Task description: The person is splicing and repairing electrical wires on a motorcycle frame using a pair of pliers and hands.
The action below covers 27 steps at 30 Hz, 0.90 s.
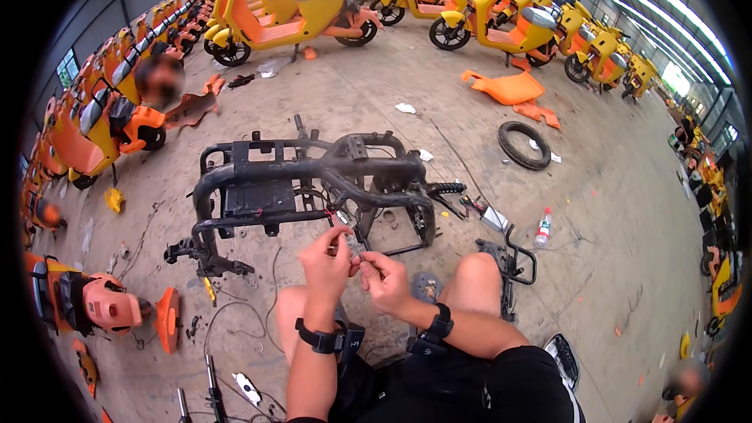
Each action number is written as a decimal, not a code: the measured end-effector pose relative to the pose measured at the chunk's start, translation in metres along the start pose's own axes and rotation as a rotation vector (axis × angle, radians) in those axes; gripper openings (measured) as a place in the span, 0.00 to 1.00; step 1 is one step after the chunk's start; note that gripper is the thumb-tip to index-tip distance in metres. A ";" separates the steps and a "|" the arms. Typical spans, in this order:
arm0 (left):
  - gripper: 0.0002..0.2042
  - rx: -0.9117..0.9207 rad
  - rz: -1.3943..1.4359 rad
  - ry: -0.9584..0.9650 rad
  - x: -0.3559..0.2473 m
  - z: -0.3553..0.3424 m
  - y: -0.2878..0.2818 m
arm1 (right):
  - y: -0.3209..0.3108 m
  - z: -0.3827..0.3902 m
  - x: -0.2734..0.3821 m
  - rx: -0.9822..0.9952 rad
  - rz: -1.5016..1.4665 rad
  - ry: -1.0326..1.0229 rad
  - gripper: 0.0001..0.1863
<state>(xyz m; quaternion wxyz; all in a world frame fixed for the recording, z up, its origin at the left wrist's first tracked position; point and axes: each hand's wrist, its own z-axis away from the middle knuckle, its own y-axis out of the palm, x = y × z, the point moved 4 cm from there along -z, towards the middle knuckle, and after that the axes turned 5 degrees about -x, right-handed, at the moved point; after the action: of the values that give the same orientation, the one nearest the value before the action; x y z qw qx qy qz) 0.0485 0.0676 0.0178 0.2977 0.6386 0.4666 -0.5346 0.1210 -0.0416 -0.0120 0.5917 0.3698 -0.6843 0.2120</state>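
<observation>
My left hand [324, 268] is closed, thumb and fingers pinched together in front of a black scooter frame [313, 169]. Close beside it, my right hand [385, 283] is closed too, its fingertips nearly touching the left hand's. Something small and greyish shows between the hands, too small to name. The frame lies across the floor just beyond both hands, with a black shock absorber [446, 188] sticking out at its right end. Thin wires [341, 216] hang by the frame near my left fingertips.
A tyre [525, 146] and an orange body panel [507, 89] lie farther right. Nearer stand a plastic bottle [543, 227] and a black metal bracket [513, 266]. Tools [213, 388] and cables lie at lower left, near an orange panel [168, 319]. Rows of yellow scooters [298, 12] surround the floor.
</observation>
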 end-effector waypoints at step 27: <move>0.09 -0.009 -0.040 0.104 -0.003 -0.001 0.001 | 0.001 0.000 0.010 0.035 0.024 -0.039 0.09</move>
<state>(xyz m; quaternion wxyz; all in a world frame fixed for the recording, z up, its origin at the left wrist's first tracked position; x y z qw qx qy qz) 0.0496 0.0679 0.0207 0.2650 0.6546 0.4967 -0.5045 0.1200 -0.0428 -0.0024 0.5690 0.3761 -0.6963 0.2237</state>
